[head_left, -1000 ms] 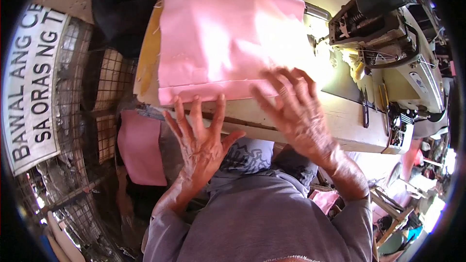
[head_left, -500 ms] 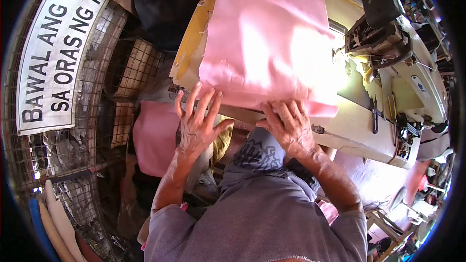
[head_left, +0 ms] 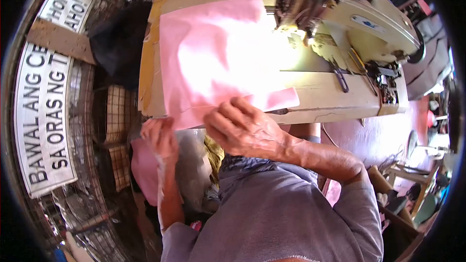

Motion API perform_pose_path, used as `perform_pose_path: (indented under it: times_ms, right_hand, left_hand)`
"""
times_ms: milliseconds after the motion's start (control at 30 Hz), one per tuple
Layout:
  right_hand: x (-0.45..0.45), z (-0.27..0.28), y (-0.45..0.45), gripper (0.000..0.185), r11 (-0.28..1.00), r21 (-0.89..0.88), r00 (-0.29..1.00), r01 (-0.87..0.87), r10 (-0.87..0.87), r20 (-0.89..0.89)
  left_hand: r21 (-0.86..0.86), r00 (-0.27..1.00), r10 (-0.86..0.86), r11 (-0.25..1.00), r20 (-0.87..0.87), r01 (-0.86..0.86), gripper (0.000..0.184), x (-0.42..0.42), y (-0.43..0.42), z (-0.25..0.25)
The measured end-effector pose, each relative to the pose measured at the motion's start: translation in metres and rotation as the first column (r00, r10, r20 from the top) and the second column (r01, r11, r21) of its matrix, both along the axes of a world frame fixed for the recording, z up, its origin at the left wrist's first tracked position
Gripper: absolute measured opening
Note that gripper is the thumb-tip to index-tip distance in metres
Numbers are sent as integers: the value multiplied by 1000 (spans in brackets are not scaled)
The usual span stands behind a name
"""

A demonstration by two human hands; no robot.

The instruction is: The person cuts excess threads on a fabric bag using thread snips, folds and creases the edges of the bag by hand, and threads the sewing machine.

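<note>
left hand (head_left: 161, 137) pinches pink cloth (head_left: 194, 43) at tabletop (head_left: 320, 92) near-left corner; right hand (head_left: 245, 127) grasps cloth's near edge; likely straightening it; next calls for even tension

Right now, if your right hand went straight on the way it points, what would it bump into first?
Probably the pink cloth: its near edge is right at the right hand. Depth is hard to judge here, so the hand may already be touching it.
</note>
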State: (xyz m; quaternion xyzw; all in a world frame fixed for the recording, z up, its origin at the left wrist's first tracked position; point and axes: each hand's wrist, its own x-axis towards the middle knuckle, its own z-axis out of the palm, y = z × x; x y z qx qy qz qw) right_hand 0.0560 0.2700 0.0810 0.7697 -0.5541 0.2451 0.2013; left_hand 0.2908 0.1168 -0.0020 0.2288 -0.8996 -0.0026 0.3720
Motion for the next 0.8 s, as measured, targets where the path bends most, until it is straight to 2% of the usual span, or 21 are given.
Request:
perform_pose_path:
  times_ms: [67,133,200,267,300,333,400,433,467,500,533,567,600,633,667,733,800]
  right_hand:
    - [4,14,-8,25,999,-42,998,27,-29,-47]
    - [12,29,-18,23,995,-100,997,-19,26,72]
    - [25,47,-29,28,989,-134,972,-58,87,219]
    - [39,63,-44,35,968,-249,897,-40,145,419]
    - [44,68,-50,39,967,-249,826,-50,180,533]
    - [43,73,-48,39,977,-215,759,-8,146,634]
    - [41,82,-45,42,990,-129,593,55,72,802]
    - [35,80,-36,46,995,-84,471,56,48,881]
    - [31,61,-19,45,992,-68,327,102,31,944]
    - [25,36,-1,45,989,-41,183,141,15,983]
    - [21,12,15,41,987,72,70,146,-83,994]
    - [18,-11,30,38,974,182,-47,138,-177,983]
    - [11,-21,46,37,923,330,1,199,-337,941]
    - [8,-45,55,38,915,341,-94,214,-328,940]
    - [4,-50,65,37,881,386,5,272,-403,915]
    - [1,-57,75,37,876,419,-45,240,-421,906]
    - [-1,-60,79,36,877,425,-32,225,-429,903]
  left_hand:
    - [209,974,57,978,-218,-11,20,6,-7,23]
    - [453,914,154,891,-376,37,19,21,-27,59]
    - [298,826,-120,896,-551,329,18,24,-60,107]
    - [402,687,67,850,-723,340,20,16,-80,163]
    - [379,706,40,864,-707,331,22,0,-82,196]
    - [358,724,18,878,-690,319,23,-19,-87,226]
    - [298,899,16,946,-437,128,25,-71,-93,261]
    - [255,952,-19,962,-306,102,23,-108,-75,263]
    - [246,943,-202,931,-265,269,17,-144,-70,250]
    - [305,986,56,947,157,-102,19,-175,-50,231]
    - [144,757,213,916,618,-375,22,-206,-31,211]
    - [419,864,-227,908,449,21,14,-237,-29,153]
    - [582,773,-611,695,169,422,9,-258,-29,97]
    - [388,682,-531,844,503,371,14,-269,-29,55]
    - [130,489,-452,819,746,559,27,-269,-19,56]
    - [312,635,-593,803,494,507,25,-269,-12,39]
    - [486,758,-623,732,194,478,27,-268,-6,25]
